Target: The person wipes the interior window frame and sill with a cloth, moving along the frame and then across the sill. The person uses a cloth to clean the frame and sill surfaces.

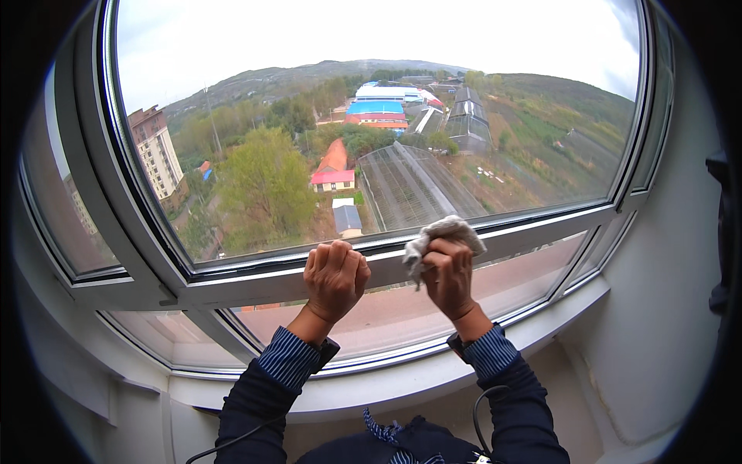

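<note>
Head view: the right hand (450, 277) clutches a crumpled pale grey cloth (447, 230) in bent fingers, the cloth overlapping the silver-grey metal window rail (247, 292) and the lower edge of the large clear glass pane (541, 174). The left hand (333, 284) curls at the rail, fingertips hidden; whether it grips anything, I cannot tell.

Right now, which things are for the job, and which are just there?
For the job:
cloth, held in the right hand
left hand, curled
window frame, close to both hands

Just there:
sill
tree, outside
tall building, outside
blue roof, outside
</note>
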